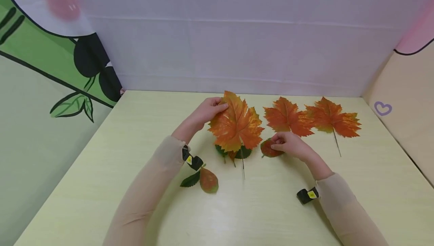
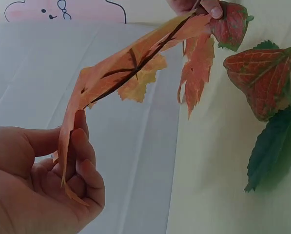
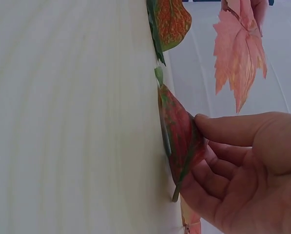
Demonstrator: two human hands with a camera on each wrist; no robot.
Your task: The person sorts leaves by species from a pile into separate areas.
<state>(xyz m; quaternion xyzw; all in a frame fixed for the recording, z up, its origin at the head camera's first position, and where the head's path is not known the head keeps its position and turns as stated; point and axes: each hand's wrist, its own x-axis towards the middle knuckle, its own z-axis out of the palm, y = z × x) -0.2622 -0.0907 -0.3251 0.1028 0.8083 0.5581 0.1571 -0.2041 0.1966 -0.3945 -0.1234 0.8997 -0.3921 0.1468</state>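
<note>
My left hand (image 1: 209,111) pinches the upper left edge of a large orange maple leaf (image 1: 235,123), raised with its thin stem hanging down. Green leaves (image 1: 243,152) and a small orange piece show beneath it. In the left wrist view, the thumb and fingers (image 2: 79,146) hold the leaf's edge, its underside and dark vein visible. My right hand (image 1: 289,144) pinches a red-green leaf (image 1: 269,148) near the table surface; the right wrist view shows the thumb and fingers at the side of this leaf (image 3: 182,129).
Two orange maple leaves (image 1: 287,115) (image 1: 331,116) lie side by side at the back right of the table (image 1: 264,216). A dark green leaf (image 1: 191,179) and a reddish-brown one (image 1: 208,180) lie near my left wrist. A pale cloth wall (image 1: 237,57) stands behind.
</note>
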